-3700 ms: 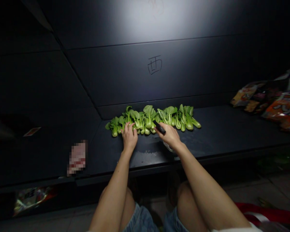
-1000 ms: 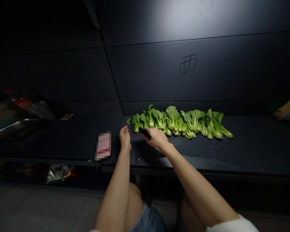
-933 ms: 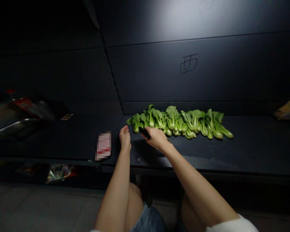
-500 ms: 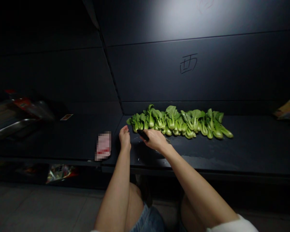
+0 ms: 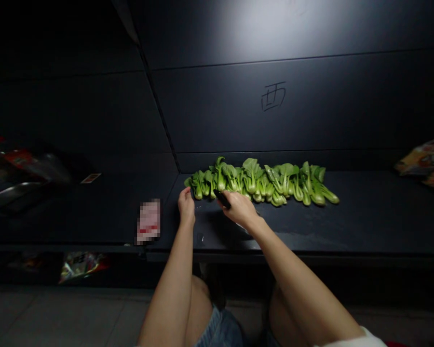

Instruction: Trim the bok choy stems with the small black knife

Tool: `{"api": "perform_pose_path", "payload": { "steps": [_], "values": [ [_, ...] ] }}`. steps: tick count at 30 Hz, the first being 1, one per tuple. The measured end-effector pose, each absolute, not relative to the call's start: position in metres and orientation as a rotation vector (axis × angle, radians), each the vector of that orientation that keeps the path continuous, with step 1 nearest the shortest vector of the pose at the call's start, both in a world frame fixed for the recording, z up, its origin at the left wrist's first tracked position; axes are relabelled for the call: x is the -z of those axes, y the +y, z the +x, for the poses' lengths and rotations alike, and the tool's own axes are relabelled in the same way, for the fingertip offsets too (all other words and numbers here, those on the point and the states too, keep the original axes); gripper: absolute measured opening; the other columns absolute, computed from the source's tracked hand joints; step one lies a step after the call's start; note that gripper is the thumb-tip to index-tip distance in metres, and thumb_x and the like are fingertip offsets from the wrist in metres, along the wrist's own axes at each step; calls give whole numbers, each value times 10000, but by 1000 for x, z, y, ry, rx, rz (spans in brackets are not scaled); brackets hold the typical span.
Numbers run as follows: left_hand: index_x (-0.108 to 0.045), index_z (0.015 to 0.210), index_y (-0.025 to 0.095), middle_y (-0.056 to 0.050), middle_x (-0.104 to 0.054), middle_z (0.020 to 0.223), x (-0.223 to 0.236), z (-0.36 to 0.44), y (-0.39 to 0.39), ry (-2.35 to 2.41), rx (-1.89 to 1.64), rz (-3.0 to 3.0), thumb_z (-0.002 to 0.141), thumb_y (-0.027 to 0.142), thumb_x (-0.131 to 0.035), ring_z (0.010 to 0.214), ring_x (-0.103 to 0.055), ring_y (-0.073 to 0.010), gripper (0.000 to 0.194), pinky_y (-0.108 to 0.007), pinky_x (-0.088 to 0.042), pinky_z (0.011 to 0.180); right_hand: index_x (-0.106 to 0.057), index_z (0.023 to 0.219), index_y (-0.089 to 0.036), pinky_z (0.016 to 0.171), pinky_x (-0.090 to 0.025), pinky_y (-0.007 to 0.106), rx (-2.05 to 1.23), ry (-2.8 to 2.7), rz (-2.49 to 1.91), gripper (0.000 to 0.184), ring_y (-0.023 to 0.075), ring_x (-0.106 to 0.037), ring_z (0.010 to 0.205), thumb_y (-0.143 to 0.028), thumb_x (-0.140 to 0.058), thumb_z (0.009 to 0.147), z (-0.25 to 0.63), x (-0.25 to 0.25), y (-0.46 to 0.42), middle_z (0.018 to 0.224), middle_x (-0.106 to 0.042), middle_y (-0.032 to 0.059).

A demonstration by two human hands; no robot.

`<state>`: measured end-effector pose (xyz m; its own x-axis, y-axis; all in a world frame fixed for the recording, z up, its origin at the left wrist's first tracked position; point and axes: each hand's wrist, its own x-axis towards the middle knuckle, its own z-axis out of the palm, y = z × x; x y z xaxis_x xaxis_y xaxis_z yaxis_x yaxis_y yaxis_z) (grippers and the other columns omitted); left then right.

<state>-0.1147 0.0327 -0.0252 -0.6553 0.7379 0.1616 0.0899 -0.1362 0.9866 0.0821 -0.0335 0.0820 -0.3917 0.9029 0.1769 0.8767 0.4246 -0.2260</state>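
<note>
A long row of green bok choy [image 5: 251, 176] lies along the back of a dark shelf, leaves toward the wall and pale stem ends toward me. Beside the row's left end is my left hand [image 5: 186, 205], its fingers stretched forward and holding nothing that I can see. My right hand [image 5: 240, 207] is closed around a black-handled tool [image 5: 222, 199] in front of the stems. The rest of that tool is mostly hidden under the hand, so its kind is unclear. Wet drops glisten on the shelf near both hands.
A blurred-out pink packet [image 5: 149, 221] lies left of my arm, and a small card [image 5: 91, 178] is farther back. Bagged goods [image 5: 425, 161] sit at the far right. Shiny packages [image 5: 81, 265] are on the lower shelf. The dark back panel [image 5: 311, 106] rises behind the bok choy.
My right hand and the black-handled tool have moved slightly right along the row, away from my left hand. The view has shifted a little, so the shelf contents appear farther left.
</note>
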Motion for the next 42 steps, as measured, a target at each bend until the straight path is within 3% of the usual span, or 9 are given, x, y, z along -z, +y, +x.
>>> {"api": "perform_pose_path", "payload": {
  "steps": [16, 26, 33, 37, 42],
  "values": [
    [-648, 1040, 182, -104, -663, 1096, 17, -93, 34, 1872, -1763, 1504, 839, 170, -427, 1093, -597, -210, 298, -374, -444, 1029, -616, 1030, -209, 673, -384, 261, -135, -2234, -1722, 295, 211, -665, 890, -421, -424, 958, 110, -86, -33, 985, -721, 91],
    [-631, 1076, 168, -124, -641, 1159, 0, -64, 24, 1748, -1605, 1955, 870, 202, -447, 1159, -562, -225, 278, -392, -425, 1054, -618, 1054, -206, 665, -377, 264, -136, -2121, -1824, 309, 211, -662, 860, -427, -428, 953, 133, -87, -31, 983, -719, 96],
    [-617, 1182, 203, -113, -586, 1313, -11, -37, 24, 1860, -1199, 2205, 873, 184, -491, 1330, -445, -271, 333, -520, -269, 1146, -638, 1025, -211, 655, -362, 258, -167, -2069, -1828, 276, 210, -660, 848, -401, -456, 939, 152, -85, -30, 962, -723, 88],
    [-610, 1224, 209, -139, -547, 1362, -12, -28, 25, 2044, -993, 2212, 857, 158, -512, 1338, -431, -297, 384, -546, -277, 1132, -639, 1042, -210, 678, -369, 250, -201, -2032, -1816, 284, 211, -654, 899, -407, -463, 937, 160, -85, -29, 985, -720, 85],
    [-662, 1146, 216, -140, -657, 1176, -16, -31, 34, 2100, -1013, 2238, 843, 164, -520, 1199, -546, -310, 339, -608, -258, 1113, -641, 1030, -214, 676, -369, 245, -239, -2017, -1803, 290, 205, -655, 896, -420, -458, 939, 166, -88, -32, 990, -722, 79]
  ]
}}
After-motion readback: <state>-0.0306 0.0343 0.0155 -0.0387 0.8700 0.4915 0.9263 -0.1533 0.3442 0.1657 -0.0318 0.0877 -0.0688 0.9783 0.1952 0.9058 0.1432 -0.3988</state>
